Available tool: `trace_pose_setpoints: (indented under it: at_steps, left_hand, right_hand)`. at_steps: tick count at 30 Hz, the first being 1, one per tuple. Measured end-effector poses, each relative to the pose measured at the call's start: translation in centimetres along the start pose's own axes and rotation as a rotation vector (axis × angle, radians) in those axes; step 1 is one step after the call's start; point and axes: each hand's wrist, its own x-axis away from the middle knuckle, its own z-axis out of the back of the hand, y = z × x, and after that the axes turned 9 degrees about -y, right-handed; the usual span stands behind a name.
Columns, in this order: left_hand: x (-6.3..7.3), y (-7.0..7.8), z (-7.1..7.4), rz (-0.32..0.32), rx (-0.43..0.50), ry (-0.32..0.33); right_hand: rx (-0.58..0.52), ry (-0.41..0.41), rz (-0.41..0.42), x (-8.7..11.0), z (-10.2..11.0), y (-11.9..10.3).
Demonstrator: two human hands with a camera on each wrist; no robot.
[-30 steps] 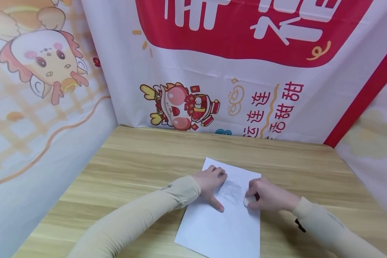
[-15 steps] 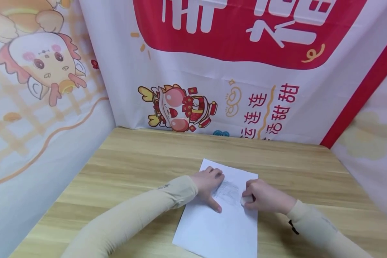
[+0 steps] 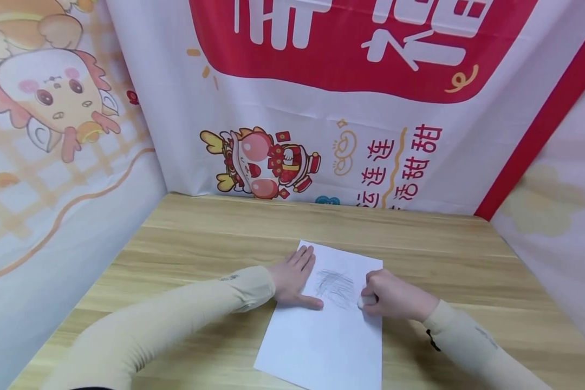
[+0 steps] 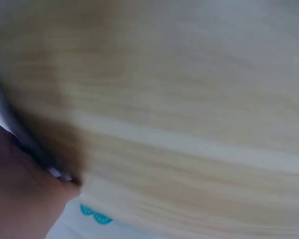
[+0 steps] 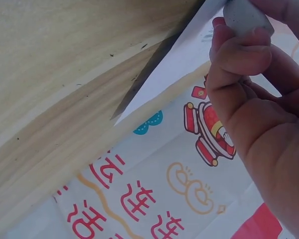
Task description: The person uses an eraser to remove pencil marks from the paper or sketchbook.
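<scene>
A white sheet of paper lies on the wooden table, with a patch of grey pencil scribble on its upper half. My left hand rests on the paper's left edge, fingers stretched and thumb pointing right, just left of the scribble. At the right edge of the sheet, my right hand pinches a white eraser between thumb and curled fingers. The eraser's end is close over the paper, right of the scribble. In the left wrist view only part of the left hand shows.
The wooden table extends around the sheet. Small dark crumbs dot it in the right wrist view. A printed white and red cloth hangs behind the table's far edge, and another patterned cloth covers the left side.
My left hand has slid left, off the scribble's edge, and its fingers have straightened from bent to flat. The right hand keeps its hold on the eraser. The whole view has shifted slightly.
</scene>
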Motion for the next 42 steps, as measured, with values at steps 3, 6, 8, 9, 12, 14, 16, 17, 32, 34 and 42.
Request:
trace_pose_setpoints:
  at_steps: [3,6,8,9,12,14,16,17,32,34,42]
  left_hand:
    - [0.6,-0.2,-0.2,0.001,-0.019,-0.004]
    - [0.4,-0.3,-0.8,-0.001,-0.002,0.015]
    - [0.1,-0.4,-1.2,-0.002,0.021,0.03]
    - [0.0,-0.4,-1.2,-0.001,0.03,0.032]
    - [-0.1,-0.4,-1.3,0.005,0.038,0.027]
    - [0.1,-0.3,-1.0,0.013,0.036,0.008]
    - [0.2,-0.2,-0.9,0.019,0.031,0.0]
    - [0.3,-0.2,-0.8,0.021,0.028,-0.004]
    - [0.6,0.3,0.1,0.037,0.014,-0.038]
    - [0.6,0.3,0.2,0.043,0.006,-0.037]
    - [0.2,0.3,-0.4,0.053,0.005,-0.031]
  right_hand:
    - [-0.02,-0.019,-0.008,-0.2,0.1,-0.2]
    - [-0.022,-0.031,-0.011,-0.2,0.2,-0.2]
    - [-0.016,-0.031,-0.002,-0.1,0.2,-0.1]
    - [-0.011,-0.027,0.007,0.0,0.3,-0.1]
    - [0.009,-0.01,0.01,0.0,0.3,0.1]
    - [0.016,-0.009,-0.008,0.0,0.3,0.0]
    - [0.029,-0.025,-0.033,0.1,0.3,-0.1]
    - [0.031,-0.038,-0.04,0.2,0.2,-0.2]
    - [0.076,-0.024,-0.08,0.6,-0.1,-0.7]
    - [0.091,-0.019,-0.086,0.5,0.0,-0.7]
    - [0.038,-0.027,-0.053,0.6,-0.1,-1.1]
